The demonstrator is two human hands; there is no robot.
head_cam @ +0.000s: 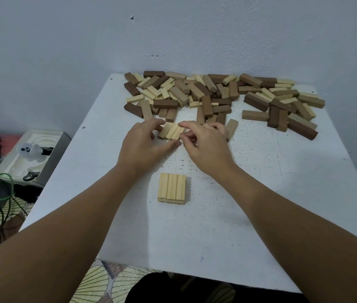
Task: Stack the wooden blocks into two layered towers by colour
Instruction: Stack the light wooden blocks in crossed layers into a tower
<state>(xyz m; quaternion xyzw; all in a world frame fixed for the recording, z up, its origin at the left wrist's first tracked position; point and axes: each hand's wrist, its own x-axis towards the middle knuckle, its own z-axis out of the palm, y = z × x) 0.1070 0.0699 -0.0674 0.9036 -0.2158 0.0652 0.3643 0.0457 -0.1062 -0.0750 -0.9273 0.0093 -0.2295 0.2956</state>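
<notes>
Head view: I see left hand (144, 142) and right hand (203, 145) pinching pale blocks (171, 131) at 12 o'clock of started tower (171, 188); row may scatter when lifted.

Home corner: patterned floor mat (98, 281)

I have one wide camera on my head, looking forward and down over my forearms at the surface (260, 193); close range, the wall (173, 29) just beyond.
</notes>
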